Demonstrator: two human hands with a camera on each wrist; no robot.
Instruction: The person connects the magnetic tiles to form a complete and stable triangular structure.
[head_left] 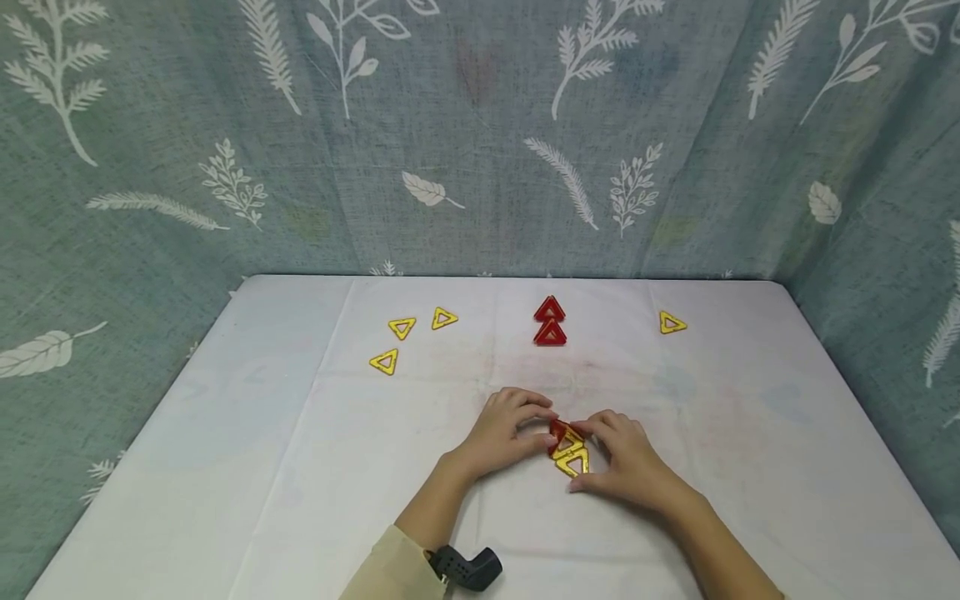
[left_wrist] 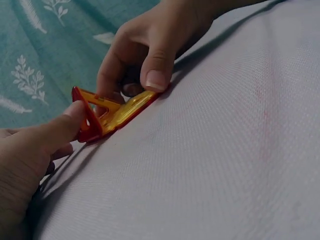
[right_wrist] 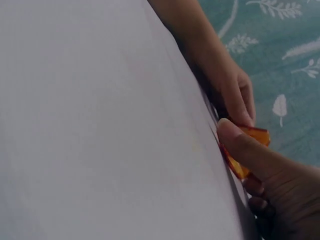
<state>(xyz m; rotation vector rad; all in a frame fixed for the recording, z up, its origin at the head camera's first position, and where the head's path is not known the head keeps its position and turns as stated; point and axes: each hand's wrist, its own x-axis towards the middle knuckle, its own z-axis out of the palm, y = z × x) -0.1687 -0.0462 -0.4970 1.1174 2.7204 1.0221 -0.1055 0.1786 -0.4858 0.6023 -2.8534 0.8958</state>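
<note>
Near the front middle of the table, both hands hold a small group of joined triangular magnetic tiles. My left hand (head_left: 504, 432) pinches the raised red triangle tile (left_wrist: 90, 131) at its left side, between thumb and fingers. A yellow triangle tile (head_left: 574, 463) lies flat at the near end, next to another yellow triangle (head_left: 567, 442) that leans up against the red one. On the right side, my right hand (head_left: 628, 460) grips the group, thumb at the near corner and index finger at the far edge. In the left wrist view the right thumb (left_wrist: 156, 75) presses on the flat yellow tile's end.
Two red triangular pieces (head_left: 551, 333) stand one behind the other at the back middle. Three yellow triangle tiles (head_left: 402, 327) lie at the back left, and one yellow triangle (head_left: 672, 322) at the back right. A patterned curtain (head_left: 480, 150) hangs behind the white-covered table (head_left: 315, 467).
</note>
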